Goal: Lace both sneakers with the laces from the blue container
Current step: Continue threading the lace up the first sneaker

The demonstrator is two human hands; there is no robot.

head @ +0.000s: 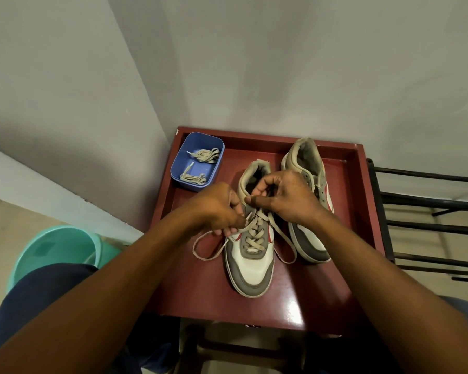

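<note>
Seen from the head camera, a person works at a red table set in a corner, lacing the nearer sneaker, whose toe points toward the person. The left hand pinches one end of the beige lace just beside the upper eyelets, while the right hand is curled around the other end at the shoe's collar. Slack loops lie on the table on both sides. The second sneaker lies just beside the first on the right. At the far left corner sits the blue container, holding two bundled laces. A teal bucket stands on the floor at left.
</note>
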